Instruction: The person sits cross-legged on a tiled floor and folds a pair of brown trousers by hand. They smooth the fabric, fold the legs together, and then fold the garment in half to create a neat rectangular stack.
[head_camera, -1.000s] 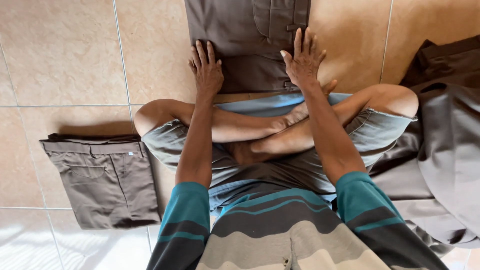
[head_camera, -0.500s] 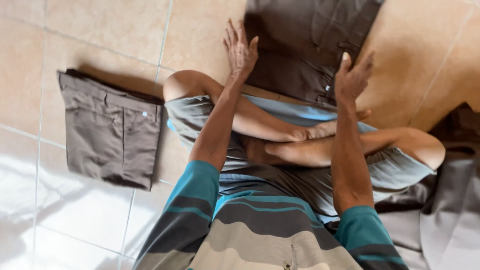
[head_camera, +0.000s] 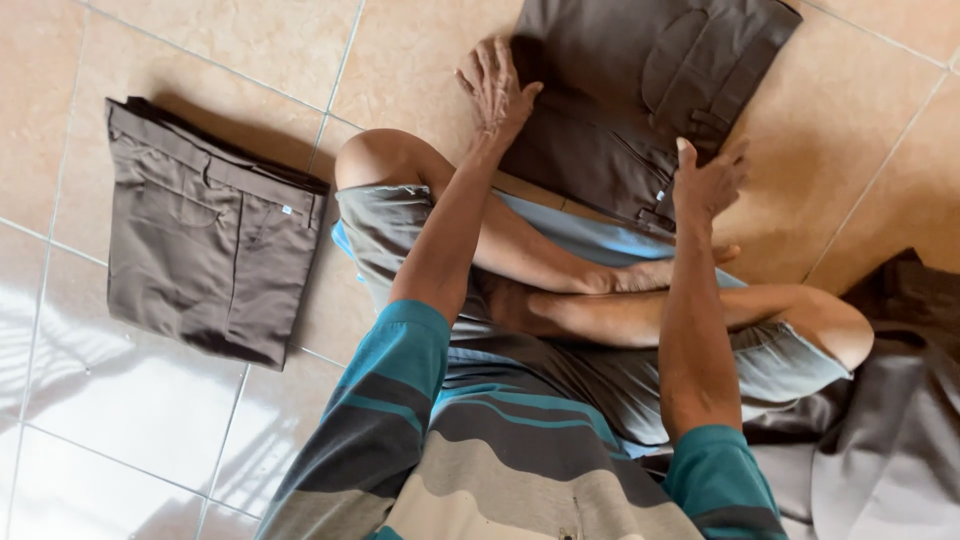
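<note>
Two flat hands (head_camera: 497, 90) (head_camera: 708, 180) on smooth brown trousers (head_camera: 640, 90)

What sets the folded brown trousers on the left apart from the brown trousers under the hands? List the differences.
The folded brown trousers lie untouched as a squared stack beside the person's knee; the brown trousers in front are spread wider, still being worked.
The left hand presses the front pair's edge and the right hand hovers at its waistband; neither touches the folded pair.
Both are brown and lie on the tiled floor.
</note>
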